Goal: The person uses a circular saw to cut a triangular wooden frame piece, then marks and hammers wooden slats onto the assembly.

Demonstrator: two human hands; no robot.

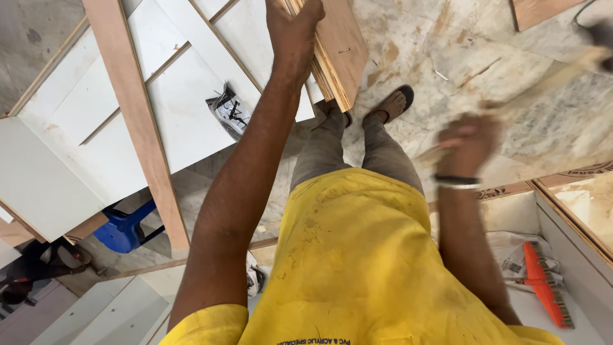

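Observation:
My left hand (pixel 292 29) reaches forward and grips the edge of a stack of plywood boards (pixel 341 51) that rests on a white laminated panel (pixel 185 108). My right hand (pixel 469 144) is blurred with motion and is closed around a long thin wooden strip (pixel 543 83) that runs up toward the right edge. A dark band sits on that wrist. Below, my yellow shirt, grey trousers and sandalled feet (pixel 396 102) stand on a stained floor.
A long brown wooden batten (pixel 137 121) lies across the white panel, with a small crumpled packet (pixel 228 110) beside it. A blue plastic stool (pixel 128 230) stands under the panel. White boards and an orange tool (pixel 546 284) lie at the lower right.

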